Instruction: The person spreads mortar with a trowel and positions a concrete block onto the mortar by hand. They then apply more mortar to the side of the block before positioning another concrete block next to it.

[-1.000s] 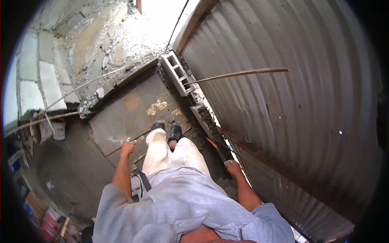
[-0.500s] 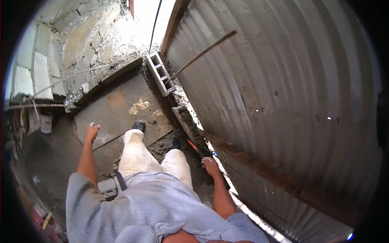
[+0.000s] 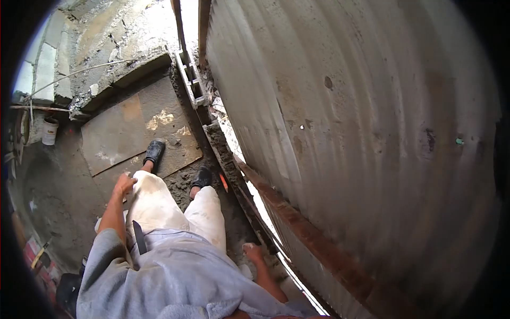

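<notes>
My left hand (image 3: 125,184) is at the knee of my pale, stained trousers (image 3: 156,202), with its fingers curled on the edge of the cloth. Low on the other side, my right hand (image 3: 253,252) is closed beside the foot of the wall; whatever its fingers may hold is hidden. A dark flat strip (image 3: 139,237) stands up at my left hip. Both dark clogs (image 3: 154,153) show below the trousers, on or near a sheet of board (image 3: 130,127) lying on the wet grey floor.
A hollow concrete block (image 3: 190,80) tops the low wall (image 3: 220,141). Corrugated metal sheeting (image 3: 345,106) rises on the right, with a rusty beam (image 3: 303,228) along it. An orange strip (image 3: 223,182) lies by the wall. A white bucket (image 3: 49,131) stands at left.
My left hand has come down from beside the board to my knee. My right hand has moved back and left, along the wall. The view has shifted, and my ankles now show.
</notes>
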Available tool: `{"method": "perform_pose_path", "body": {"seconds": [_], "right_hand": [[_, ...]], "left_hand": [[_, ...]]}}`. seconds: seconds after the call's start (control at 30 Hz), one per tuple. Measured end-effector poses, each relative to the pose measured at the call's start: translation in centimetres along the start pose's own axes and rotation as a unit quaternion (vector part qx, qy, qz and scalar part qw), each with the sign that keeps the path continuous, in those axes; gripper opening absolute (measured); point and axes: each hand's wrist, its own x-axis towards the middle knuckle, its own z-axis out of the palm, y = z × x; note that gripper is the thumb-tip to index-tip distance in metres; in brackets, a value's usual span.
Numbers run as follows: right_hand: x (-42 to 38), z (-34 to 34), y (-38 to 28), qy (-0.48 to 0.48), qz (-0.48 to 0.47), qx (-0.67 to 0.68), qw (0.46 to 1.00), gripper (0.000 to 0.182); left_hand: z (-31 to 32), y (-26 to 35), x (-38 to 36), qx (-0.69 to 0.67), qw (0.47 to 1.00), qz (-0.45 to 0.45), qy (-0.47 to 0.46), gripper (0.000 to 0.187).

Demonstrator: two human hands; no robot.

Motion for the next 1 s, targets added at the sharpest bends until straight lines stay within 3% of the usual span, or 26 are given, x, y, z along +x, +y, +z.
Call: {"method": "perform_pose_path", "body": {"seconds": [0.03,0.1,0.13,0.23,0.3,0.37,0.47,0.6,0.73,0.8,1.0], "right_hand": [[-0.1,-0.3,-0.3,-0.001,-0.001,0.000,1.000,0.028],[-0.6,-0.3,0.0,-0.042,0.133,0.154,0.978,0.026],[-0.2,-0.1,0.3,-0.044,0.131,0.154,0.978,0.026],[1.2,0.5,2.2,-0.036,0.109,0.183,0.976,0.028],[1.5,-1.0,-0.2,-0.043,0.118,0.166,0.978,0.032],[1.9,-1.8,-2.0,-0.035,0.108,0.196,0.974,0.033],[1.7,-3.2,-4.6,-0.023,0.092,0.203,0.974,0.035],[1.9,-2.2,-5.2,-0.020,0.078,0.254,0.964,0.036],[1.8,-0.4,-6.7,-0.022,0.067,0.217,0.974,0.034],[1.6,0.3,-8.0,-0.013,0.078,0.201,0.976,0.030],[2.8,0.8,-13.3,0.022,0.032,0.156,0.987,0.024]], "left_hand": [[-0.4,2.1,-1.5,0.025,0.999,-0.004,-0.020,0.064],[0.3,2.0,0.6,0.048,0.998,0.038,0.015,0.064],[0.4,1.9,1.7,0.070,0.993,0.081,0.049,0.064],[0.6,5.7,1.5,0.070,0.992,0.094,0.050,0.064],[0.8,7.8,1.5,0.069,0.988,0.121,0.068,0.063],[1.3,9.2,1.9,0.120,0.966,0.203,0.105,0.064],[1.9,12.7,-1.0,0.125,0.970,0.188,0.084,0.064],[3.4,10.8,1.1,0.130,0.965,0.210,0.085,0.063],[2.4,10.2,-1.7,0.007,0.993,0.111,0.041,0.062],[1.1,9.0,-0.9,-0.057,0.994,0.093,0.012,0.063],[-3.4,7.6,3.6,-0.169,0.982,0.075,0.040,0.065]]}}
